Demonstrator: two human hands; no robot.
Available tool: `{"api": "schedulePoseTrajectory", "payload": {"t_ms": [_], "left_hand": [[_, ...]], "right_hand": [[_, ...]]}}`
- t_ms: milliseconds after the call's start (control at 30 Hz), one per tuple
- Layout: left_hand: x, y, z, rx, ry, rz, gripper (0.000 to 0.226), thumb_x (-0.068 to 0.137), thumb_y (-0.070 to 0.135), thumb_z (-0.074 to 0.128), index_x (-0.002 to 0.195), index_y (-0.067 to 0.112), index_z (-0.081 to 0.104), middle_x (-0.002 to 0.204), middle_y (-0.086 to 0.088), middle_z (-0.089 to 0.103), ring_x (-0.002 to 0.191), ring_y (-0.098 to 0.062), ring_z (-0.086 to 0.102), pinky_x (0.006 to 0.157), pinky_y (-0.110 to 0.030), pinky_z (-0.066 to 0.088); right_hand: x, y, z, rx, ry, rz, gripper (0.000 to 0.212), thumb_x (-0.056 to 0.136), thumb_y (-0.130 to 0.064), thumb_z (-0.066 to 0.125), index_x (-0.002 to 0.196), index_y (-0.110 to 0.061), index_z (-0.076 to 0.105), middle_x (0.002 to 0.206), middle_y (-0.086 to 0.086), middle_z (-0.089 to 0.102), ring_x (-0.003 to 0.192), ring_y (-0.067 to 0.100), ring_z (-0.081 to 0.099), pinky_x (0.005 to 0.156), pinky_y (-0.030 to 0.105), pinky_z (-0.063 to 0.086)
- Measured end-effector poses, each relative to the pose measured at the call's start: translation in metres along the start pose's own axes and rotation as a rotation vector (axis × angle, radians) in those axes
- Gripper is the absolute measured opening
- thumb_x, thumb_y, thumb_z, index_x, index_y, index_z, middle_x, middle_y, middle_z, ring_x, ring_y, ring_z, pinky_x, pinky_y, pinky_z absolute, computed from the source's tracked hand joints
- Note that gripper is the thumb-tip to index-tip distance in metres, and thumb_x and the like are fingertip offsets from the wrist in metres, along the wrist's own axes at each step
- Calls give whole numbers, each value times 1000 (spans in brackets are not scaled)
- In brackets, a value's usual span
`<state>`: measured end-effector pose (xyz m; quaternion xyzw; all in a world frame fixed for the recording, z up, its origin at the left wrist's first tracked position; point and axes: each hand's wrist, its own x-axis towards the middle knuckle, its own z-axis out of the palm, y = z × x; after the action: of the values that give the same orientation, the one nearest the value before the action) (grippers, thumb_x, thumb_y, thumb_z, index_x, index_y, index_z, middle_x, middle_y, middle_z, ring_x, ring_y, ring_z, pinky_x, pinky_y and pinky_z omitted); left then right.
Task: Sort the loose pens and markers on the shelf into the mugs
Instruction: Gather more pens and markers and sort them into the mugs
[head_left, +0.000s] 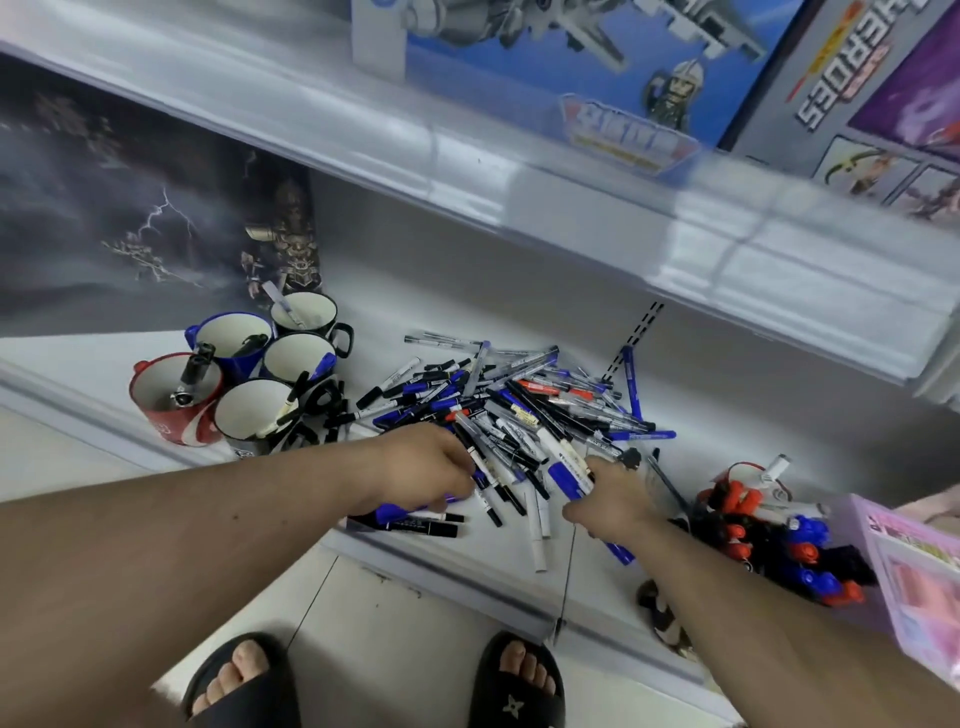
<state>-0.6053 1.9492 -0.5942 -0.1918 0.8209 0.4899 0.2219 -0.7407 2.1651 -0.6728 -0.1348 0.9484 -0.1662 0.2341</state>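
Here the left hand (431, 467) seems to pinch pens; the right hand (613, 499) grips a blue marker (571, 480), long axis running away from it; the mugs (249, 379) lie far left of both hands, nearer the left.

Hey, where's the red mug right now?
In the head view the red mug stands at the far left of the shelf, the leftmost of the cluster, touching the blue mug behind it and a white-lined mug on its right.

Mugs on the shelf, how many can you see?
5, clustered left of the pen pile: red mug front left, blue mug behind it, black-handled mug at the back, one in the middle, one nearest.
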Motion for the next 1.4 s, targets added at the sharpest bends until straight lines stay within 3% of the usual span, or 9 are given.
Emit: {"api": "schedulePoseTrajectory", "payload": {"t_ms": [333, 500, 667, 867, 967, 1100, 1200, 1300, 1400], "left_hand": [[-23, 49, 33, -763, -106, 110, 46, 80, 55, 64, 118, 28, 64, 115, 0, 71, 112, -24, 65, 97, -41, 51], [-36, 57, 22, -1160, -74, 181, 19, 92, 12, 54, 95, 15, 72, 95, -8, 72, 87, -23, 68, 80, -35, 53], [-48, 48, 3, -1248, -15, 196, 34, 87, 2, 44, 104, 17, 70, 89, -6, 70, 84, -21, 66, 74, -31, 51], [-51, 49, -5, -1298, 26, 196, 22, 94, 23, 55, 105, 25, 74, 94, -3, 71, 94, -21, 67, 87, -37, 51], [-53, 41, -10, -1308, 47, 201, 21, 95, 28, 56, 108, 24, 72, 98, -4, 68, 93, -23, 67, 80, -34, 54], [-60, 27, -17, -1268, 163, 219, 21, 97, 27, 55, 107, 19, 71, 110, -10, 70, 113, -29, 65, 98, -40, 50], [-62, 10, -22, -1165, 318, 253, 17, 98, 21, 56, 101, 13, 70, 95, -10, 73, 95, -25, 71, 83, -38, 57], [-66, -10, -28, -1105, 449, 243, 15, 98, 16, 56, 98, 9, 69, 90, -14, 71, 88, -29, 69, 81, -42, 58], [-74, -23, -36, -1180, 479, 225, 16, 99, 10, 55, 106, 4, 67, 83, -10, 69, 77, -26, 67, 67, -35, 59]], "right_hand": [[-94, -104, -61, 301, 25, -344, 33, 66, -19, 78, 92, -29, 63, 78, -8, 71, 71, 8, 68, 59, 28, 56], [-119, -132, -70, 465, 14, -415, 40, 63, -1, 70, 87, -33, 63, 80, -14, 70, 78, -2, 65, 69, 22, 55], [-128, -155, -57, 606, -81, -435, 33, 72, 0, 65, 95, -25, 64, 96, -7, 71, 94, 5, 66, 88, 33, 54], [-128, -166, -45, 954, -89, -409, 28, 103, -14, 43, 108, -33, 64, 108, -19, 67, 106, -6, 60, 96, 18, 43], [-126, -167, -32, 887, -21, -483, 30, 105, -22, 40, 99, -40, 63, 97, -22, 71, 98, -7, 64, 85, 13, 46], [-122, -177, -18, 801, -46, -521, 29, 105, -30, 40, 100, -49, 62, 97, -17, 72, 97, 0, 66, 88, 24, 51], [-120, -188, -17, 730, -87, -533, 27, 104, -26, 45, 110, -45, 63, 84, -22, 70, 75, -5, 64, 70, 17, 46], [-115, -194, -20, 667, -143, -487, 31, 102, -18, 47, 99, -41, 68, 71, -4, 62, 52, 12, 51, 54, 25, 42], [-112, -199, -17, 701, -254, -401, 31, 102, -15, 47, 96, -36, 69, 88, 14, 67, 52, 16, 51, 61, 34, 43]]}}
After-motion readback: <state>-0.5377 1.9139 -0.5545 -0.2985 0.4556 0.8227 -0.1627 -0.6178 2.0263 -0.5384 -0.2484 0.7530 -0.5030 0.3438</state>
